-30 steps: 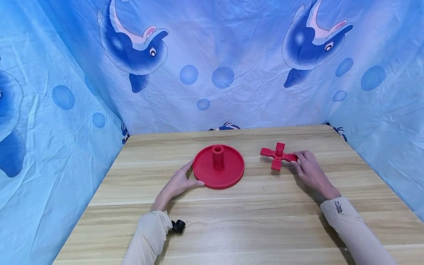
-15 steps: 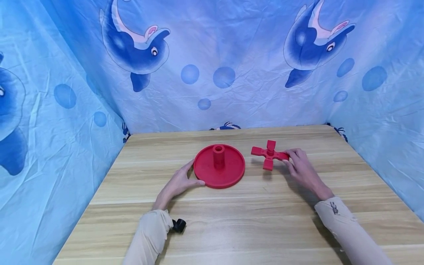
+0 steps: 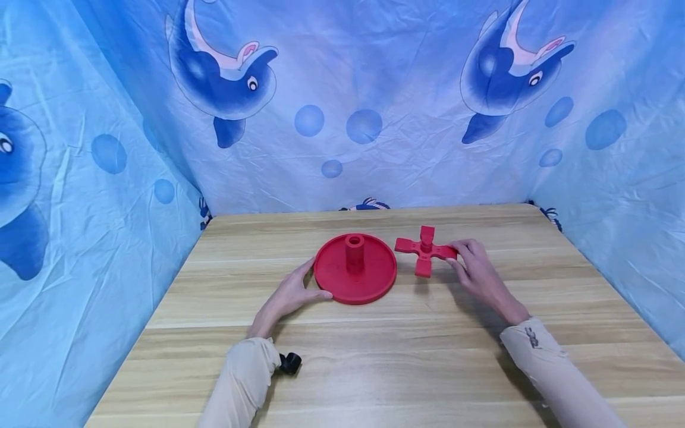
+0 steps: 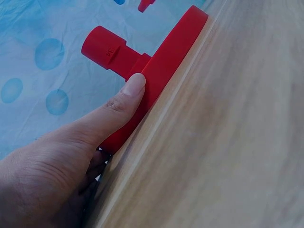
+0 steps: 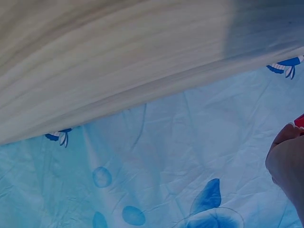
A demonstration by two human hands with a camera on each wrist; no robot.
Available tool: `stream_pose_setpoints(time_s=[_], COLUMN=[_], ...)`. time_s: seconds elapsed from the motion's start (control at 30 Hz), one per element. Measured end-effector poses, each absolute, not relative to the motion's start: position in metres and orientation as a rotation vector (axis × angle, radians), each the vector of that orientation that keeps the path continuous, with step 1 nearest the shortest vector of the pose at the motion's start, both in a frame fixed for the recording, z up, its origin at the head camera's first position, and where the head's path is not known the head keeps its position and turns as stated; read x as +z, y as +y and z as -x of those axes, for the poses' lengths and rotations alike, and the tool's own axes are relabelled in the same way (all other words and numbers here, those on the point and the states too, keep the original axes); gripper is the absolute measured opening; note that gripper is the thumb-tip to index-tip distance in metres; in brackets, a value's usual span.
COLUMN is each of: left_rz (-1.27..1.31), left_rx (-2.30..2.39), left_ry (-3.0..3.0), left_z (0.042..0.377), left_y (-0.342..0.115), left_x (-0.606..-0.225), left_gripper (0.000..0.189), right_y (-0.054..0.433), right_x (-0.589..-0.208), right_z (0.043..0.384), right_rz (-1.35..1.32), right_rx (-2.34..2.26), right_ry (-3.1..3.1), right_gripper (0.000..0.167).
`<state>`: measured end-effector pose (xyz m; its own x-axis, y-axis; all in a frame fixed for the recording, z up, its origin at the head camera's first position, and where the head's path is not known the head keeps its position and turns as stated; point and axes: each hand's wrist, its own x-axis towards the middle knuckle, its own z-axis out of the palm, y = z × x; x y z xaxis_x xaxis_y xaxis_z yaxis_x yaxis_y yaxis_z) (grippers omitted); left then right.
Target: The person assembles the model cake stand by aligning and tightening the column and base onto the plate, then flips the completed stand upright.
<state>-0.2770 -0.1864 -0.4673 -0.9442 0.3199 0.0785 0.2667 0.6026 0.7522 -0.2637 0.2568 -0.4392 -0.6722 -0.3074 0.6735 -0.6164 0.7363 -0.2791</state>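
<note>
A red round base [image 3: 333, 273] lies flat on the table, a hollow post [image 3: 354, 257] rising from its middle. My left hand [image 3: 289, 293] holds the base's left rim between thumb and fingers; in the left wrist view the thumb [image 4: 118, 97] presses the rim, and the fingers are mostly hidden. My right hand [image 3: 478, 274] pinches one arm of a red four-armed cross piece [image 3: 424, 251] with a short central stub. That piece hangs above the table, just right of the base and apart from it. The right wrist view catches only the edge of this hand [image 5: 289, 159].
The wooden table [image 3: 385, 362] has blue dolphin-print curtains [image 3: 342, 107] at its back and both sides. A small black device [image 3: 291, 363] sits at the left cuff. The table's back edge runs behind the base and the cross piece.
My right hand has carried the cross piece leftward, closer to the base. My left hand and the base stay in place, apart from a slight shift of the whole view.
</note>
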Motion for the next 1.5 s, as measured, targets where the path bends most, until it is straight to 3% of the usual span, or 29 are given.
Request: stream_pose_setpoints(time_s=[1.1,1.5], left_rz=[-0.513,-0.503], left_rx=[1.304,1.283], left_ry=[2.744,2.754], left_z=[0.276,0.274], left_y=[-0.187,-0.185], left_x=[-0.467,-0.466], left_gripper=[0.112,0.114], right_y=[0.219,0.209], right_x=[-0.422,-0.419], right_z=[0.264,0.264], right_rz=[-0.788,-0.776], right_rx=[0.834,1.002], right_ry=[-2.242,-2.282], right_gripper=[0.032,0.020])
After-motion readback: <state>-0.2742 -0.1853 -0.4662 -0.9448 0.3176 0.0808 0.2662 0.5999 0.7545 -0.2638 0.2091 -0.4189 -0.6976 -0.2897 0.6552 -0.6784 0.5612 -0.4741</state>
